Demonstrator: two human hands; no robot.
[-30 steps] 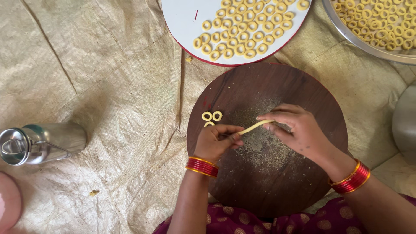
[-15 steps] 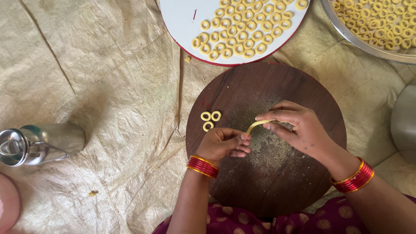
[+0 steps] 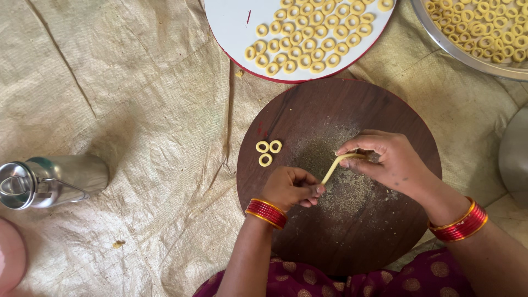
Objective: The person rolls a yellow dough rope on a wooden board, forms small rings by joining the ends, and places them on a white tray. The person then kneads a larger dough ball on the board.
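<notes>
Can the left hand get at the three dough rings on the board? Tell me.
Probably yes: the left hand lies beside the three dough rings on the round wooden board, nothing between them, though its fingers pinch the dough strip.

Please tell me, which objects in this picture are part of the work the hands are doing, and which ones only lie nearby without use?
In use:
- thin yellow dough strip, held between left hand and right hand
- round dark wooden board
- three small yellow dough rings on the board
- white round plate with red rim, holding rings
- metal tray, holding rings

Lying about:
- steel bottle on its side
- beige woven sheet
</notes>
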